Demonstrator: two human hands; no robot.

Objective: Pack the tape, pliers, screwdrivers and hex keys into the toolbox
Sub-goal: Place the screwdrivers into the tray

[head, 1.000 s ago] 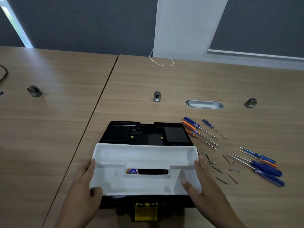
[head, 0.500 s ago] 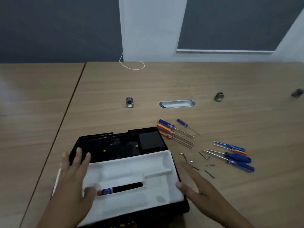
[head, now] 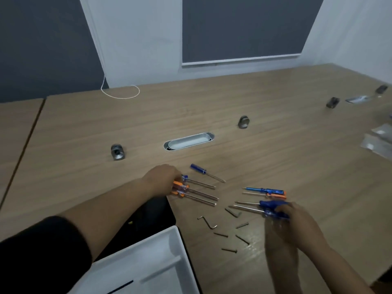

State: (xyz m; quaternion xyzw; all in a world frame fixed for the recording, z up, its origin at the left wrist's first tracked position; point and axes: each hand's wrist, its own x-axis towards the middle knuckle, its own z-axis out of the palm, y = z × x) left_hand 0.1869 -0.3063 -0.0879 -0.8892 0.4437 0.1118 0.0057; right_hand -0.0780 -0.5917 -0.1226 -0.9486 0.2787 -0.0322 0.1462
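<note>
Both arms outstretched: left hand (head: 162,179) clasps orange-handled screwdrivers (head: 180,188); right hand (head: 294,221) grips blue-handled screwdrivers (head: 272,209). Wooden table (head: 275,158), grey-white wall (head: 135,39) behind.

The wooden desk (head: 254,107) fills most of the frame before me. On it, right of centre, lie blue and orange screwdrivers (head: 265,190) and scattered hex keys (head: 209,222); my toolbox (head: 161,211) with its white tray (head: 148,257) sits at lower left. A metal cable slot (head: 188,141) is set in mid-frame and a white cord (head: 121,93) loops at upper left.
</note>
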